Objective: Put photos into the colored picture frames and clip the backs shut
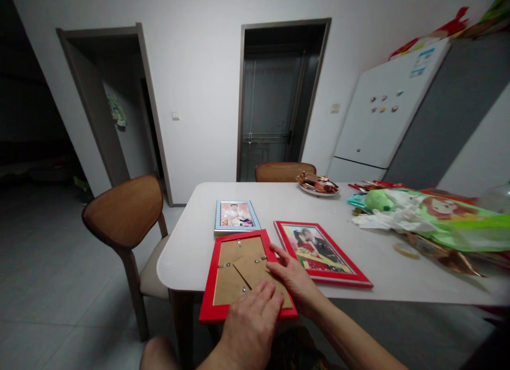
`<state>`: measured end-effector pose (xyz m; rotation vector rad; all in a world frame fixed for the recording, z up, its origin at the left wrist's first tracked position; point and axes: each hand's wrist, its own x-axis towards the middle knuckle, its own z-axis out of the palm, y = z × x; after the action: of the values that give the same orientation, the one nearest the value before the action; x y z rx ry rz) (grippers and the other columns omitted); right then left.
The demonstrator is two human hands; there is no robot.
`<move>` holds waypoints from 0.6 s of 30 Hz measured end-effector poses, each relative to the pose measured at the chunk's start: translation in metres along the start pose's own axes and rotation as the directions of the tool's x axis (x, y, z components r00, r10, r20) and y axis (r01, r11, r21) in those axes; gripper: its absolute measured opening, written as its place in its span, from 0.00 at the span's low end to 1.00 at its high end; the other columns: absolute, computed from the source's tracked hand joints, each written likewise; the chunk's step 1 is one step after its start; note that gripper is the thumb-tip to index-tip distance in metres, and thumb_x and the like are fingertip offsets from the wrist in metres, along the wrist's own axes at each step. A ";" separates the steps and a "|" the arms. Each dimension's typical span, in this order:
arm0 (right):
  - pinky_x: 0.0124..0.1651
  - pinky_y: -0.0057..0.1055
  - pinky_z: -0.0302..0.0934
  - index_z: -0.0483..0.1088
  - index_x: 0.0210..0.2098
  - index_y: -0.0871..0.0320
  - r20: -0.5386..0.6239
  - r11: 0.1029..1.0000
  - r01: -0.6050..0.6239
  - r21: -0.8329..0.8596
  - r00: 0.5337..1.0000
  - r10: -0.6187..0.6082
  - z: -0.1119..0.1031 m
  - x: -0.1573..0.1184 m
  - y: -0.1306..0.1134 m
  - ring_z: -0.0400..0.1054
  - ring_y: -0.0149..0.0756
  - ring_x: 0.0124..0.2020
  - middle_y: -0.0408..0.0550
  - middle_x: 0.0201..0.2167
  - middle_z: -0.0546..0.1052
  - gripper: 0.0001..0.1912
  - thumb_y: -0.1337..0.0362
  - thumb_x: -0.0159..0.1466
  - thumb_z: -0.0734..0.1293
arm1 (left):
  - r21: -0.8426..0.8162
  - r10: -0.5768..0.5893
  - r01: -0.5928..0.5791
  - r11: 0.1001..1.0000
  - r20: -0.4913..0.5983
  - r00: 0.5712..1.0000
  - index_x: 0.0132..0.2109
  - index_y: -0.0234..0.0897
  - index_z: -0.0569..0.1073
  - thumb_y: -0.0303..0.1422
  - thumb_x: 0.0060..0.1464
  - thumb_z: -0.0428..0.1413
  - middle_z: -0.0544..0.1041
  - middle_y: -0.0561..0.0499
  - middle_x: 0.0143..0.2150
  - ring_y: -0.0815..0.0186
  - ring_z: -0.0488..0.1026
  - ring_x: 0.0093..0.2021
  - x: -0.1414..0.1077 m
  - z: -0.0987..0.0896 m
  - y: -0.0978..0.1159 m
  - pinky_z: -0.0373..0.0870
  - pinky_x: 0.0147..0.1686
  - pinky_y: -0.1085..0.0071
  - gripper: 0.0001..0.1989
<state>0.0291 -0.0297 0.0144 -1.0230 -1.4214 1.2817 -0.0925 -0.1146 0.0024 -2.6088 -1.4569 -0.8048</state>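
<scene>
A red picture frame (207,301) is face down at the table's near edge, its lower part jutting past it. Its brown backing board (227,253) faces up, with small metal clips on each visible side and a dark diagonal slit. My left hand (253,317) comes over the lower edge, fingers together and bent on the board; its thumb is hidden. Along the right side, my right hand (297,285) grips the frame, some fingers on top and the rest out of sight. Beside it lies a second red frame (358,277) with a photo of two people. Behind is a light-blue frame (218,216), photo up.
On the white table (183,237) stands a plate (337,192) of wrapped items at the back. Green plastic packaging (474,234), crumpled tissue and a tape roll (406,251) cover the right side. Wooden chairs (127,216) stand left and behind; a fridge (382,109) is back right.
</scene>
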 end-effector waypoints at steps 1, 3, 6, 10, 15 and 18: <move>0.44 0.36 0.61 0.59 0.51 0.60 0.007 0.997 0.006 -0.077 1.000 -0.005 -0.002 0.005 0.008 0.68 0.39 0.41 0.51 0.41 0.73 0.28 0.64 0.49 0.63 | 0.025 -0.002 0.001 1.000 0.022 1.000 0.53 0.37 0.62 0.26 0.54 0.43 0.66 0.46 0.53 0.61 0.61 0.53 0.000 0.007 -0.002 0.63 0.49 0.65 0.18; 0.49 0.35 0.58 0.61 0.49 0.62 0.023 0.964 0.022 -0.265 1.000 -0.016 -0.006 0.014 0.022 0.65 0.37 0.45 0.52 0.45 0.70 0.27 0.67 0.48 0.62 | 0.051 0.000 -0.003 0.999 0.053 0.999 0.53 0.36 0.61 0.26 0.54 0.43 0.66 0.46 0.53 0.62 0.60 0.54 -0.001 0.021 -0.007 0.62 0.50 0.66 0.18; 0.53 0.33 0.52 0.63 0.48 0.65 0.051 0.848 0.070 -0.525 0.997 -0.051 -0.010 0.025 0.036 0.62 0.36 0.48 0.54 0.47 0.68 0.26 0.70 0.49 0.59 | 0.045 -0.003 -0.001 0.999 0.070 0.998 0.53 0.36 0.61 0.25 0.54 0.43 0.65 0.47 0.53 0.62 0.58 0.55 -0.002 0.036 -0.010 0.61 0.51 0.67 0.19; 0.51 0.33 0.53 0.66 0.45 0.65 0.096 0.630 0.137 -0.764 0.990 -0.099 -0.011 0.030 0.045 0.63 0.37 0.45 0.55 0.43 0.71 0.23 0.71 0.49 0.58 | -0.026 -0.032 0.035 0.999 0.110 0.993 0.52 0.37 0.62 0.25 0.53 0.44 0.66 0.47 0.53 0.63 0.59 0.55 -0.002 0.039 -0.012 0.59 0.52 0.67 0.18; 0.48 0.32 0.53 0.68 0.44 0.62 0.148 0.483 0.194 -0.854 0.980 -0.131 -0.011 0.033 0.047 0.63 0.38 0.43 0.54 0.41 0.70 0.22 0.71 0.49 0.58 | -0.092 -0.173 0.196 0.976 0.213 0.962 0.50 0.37 0.64 0.31 0.46 0.53 0.66 0.45 0.53 0.60 0.60 0.54 -0.007 0.012 -0.026 0.56 0.53 0.61 0.21; 0.50 0.32 0.52 0.69 0.42 0.61 0.184 0.457 0.222 -0.861 0.975 -0.126 -0.012 0.035 0.044 0.60 0.40 0.47 0.56 0.47 0.65 0.20 0.70 0.49 0.59 | -0.063 -0.298 0.321 0.945 0.236 0.925 0.49 0.37 0.65 0.36 0.42 0.57 0.64 0.43 0.54 0.56 0.58 0.55 -0.013 -0.003 -0.042 0.50 0.54 0.54 0.24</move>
<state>0.0335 0.0111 -0.0250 -1.4174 -2.2922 0.3367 -0.1335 -0.1025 -0.0095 -2.6501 -1.9795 -0.6359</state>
